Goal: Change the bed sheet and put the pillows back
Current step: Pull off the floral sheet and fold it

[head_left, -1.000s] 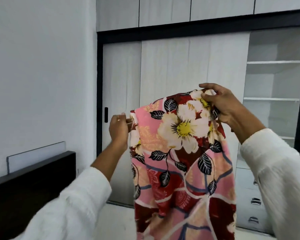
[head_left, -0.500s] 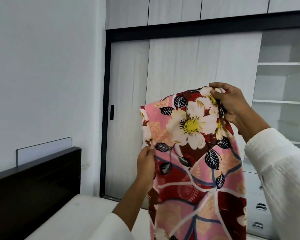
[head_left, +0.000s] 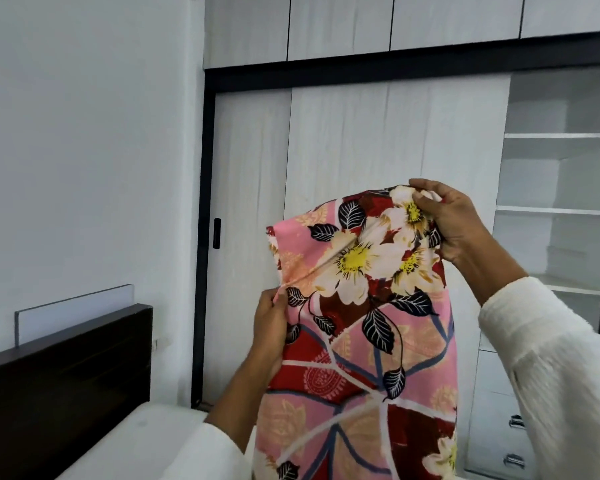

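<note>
A pink and dark-red floral bed sheet (head_left: 364, 341) hangs in front of me, held up in the air. My right hand (head_left: 447, 223) grips its bunched top corner at the upper right. My left hand (head_left: 271, 323) pinches the sheet's left edge lower down, and a crease runs from that pinch toward the big white flower. The sheet's lower part drops out of view at the bottom. The bare white mattress (head_left: 146, 434) lies at the lower left below my arms.
A dark wooden headboard (head_left: 66, 368) stands at the lower left against the white wall. Straight ahead is a wardrobe with pale sliding doors (head_left: 378, 161). Open white shelves (head_left: 555, 209) and drawers with metal handles (head_left: 513, 441) are on the right.
My left hand has let go of the top-left corner and dropped to pinch the sheet's left edge lower down. My right hand keeps its grip. The view has swung left, showing more mattress.
</note>
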Action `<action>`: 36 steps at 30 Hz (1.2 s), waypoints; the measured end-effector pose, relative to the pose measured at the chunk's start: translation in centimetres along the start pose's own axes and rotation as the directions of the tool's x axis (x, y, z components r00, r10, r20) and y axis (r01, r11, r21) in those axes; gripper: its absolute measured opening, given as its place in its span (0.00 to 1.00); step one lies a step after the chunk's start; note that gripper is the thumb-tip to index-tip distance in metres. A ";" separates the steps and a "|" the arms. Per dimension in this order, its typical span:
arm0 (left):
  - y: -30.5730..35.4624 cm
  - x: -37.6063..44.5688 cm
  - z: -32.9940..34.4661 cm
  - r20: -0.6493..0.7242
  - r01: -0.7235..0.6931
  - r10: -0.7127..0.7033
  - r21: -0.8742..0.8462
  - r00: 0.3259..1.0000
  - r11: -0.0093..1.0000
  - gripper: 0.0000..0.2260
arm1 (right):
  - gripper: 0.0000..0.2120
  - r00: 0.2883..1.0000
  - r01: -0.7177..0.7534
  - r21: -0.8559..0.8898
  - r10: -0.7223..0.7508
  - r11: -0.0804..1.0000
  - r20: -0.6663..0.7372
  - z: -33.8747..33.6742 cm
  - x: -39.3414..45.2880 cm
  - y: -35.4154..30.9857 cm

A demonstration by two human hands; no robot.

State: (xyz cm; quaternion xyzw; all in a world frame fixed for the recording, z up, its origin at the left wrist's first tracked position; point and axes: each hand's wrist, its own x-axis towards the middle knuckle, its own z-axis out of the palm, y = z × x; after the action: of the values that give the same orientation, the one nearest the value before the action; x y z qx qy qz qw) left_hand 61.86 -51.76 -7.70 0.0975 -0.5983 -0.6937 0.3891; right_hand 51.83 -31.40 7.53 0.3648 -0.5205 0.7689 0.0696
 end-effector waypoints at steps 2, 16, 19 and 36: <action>0.4 -0.6 0.9 0.085 -0.011 0.017 -0.067 0.996 0.998 0.16 | 0.09 1.000 -0.008 0.001 0.008 1.000 -0.002 0.0 0.2 0.2; 1.5 0.6 1.0 0.515 0.365 -0.202 -0.238 0.833 0.900 0.18 | 0.44 0.952 -0.206 -0.208 0.245 0.956 0.182 -1.9 -0.5 1.5; 1.3 0.5 1.1 0.442 0.279 -0.218 -0.079 0.870 0.957 0.16 | 0.45 0.942 -0.225 -0.247 0.276 0.942 0.191 -1.9 -0.5 1.8; -0.1 -0.7 1.0 0.458 0.380 -0.286 -0.126 0.842 0.916 0.11 | 0.40 0.966 -0.140 -0.151 0.169 0.979 0.195 -2.0 -1.6 3.8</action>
State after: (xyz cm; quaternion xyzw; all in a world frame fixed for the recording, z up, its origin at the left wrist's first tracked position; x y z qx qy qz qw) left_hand 61.67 -50.60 -7.79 0.0030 -0.5656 -0.8146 0.1283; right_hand 50.11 -31.01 3.27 0.3955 -0.6031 0.6924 -0.0204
